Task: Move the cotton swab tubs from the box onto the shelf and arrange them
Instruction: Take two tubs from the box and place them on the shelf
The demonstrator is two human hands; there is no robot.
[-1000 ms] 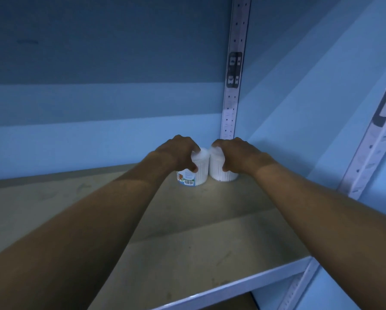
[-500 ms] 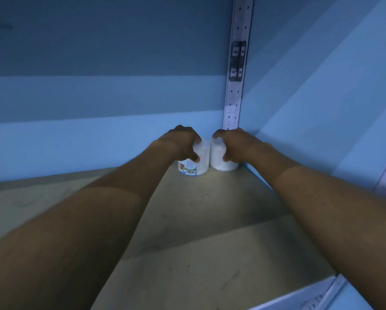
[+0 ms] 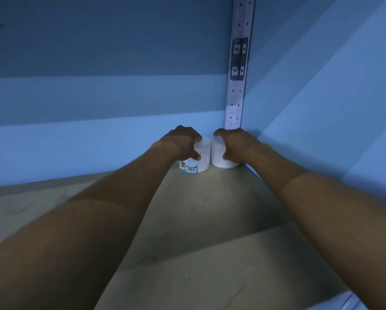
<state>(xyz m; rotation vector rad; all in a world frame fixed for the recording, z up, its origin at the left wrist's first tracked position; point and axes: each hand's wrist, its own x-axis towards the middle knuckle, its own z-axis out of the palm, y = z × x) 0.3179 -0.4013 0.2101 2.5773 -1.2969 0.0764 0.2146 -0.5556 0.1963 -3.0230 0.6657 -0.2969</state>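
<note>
Cotton swab tubs, two, stand upright side by side in the back right corner of the shelf [image 3: 187, 231], by the perforated upright post [image 3: 237, 86]. Left hand [image 3: 179, 143] grips the labelled tub [image 3: 197, 163]; right hand [image 3: 236, 143] grips the plain tub [image 3: 218, 156].

No words or numbers can be read anywhere. The left tub [image 3: 196, 163] carries a label [image 3: 188, 166] low on its side with a black barcode on white (its digits too small to make out) and a small coloured picture beside it; any lettering there is blurred.
</note>
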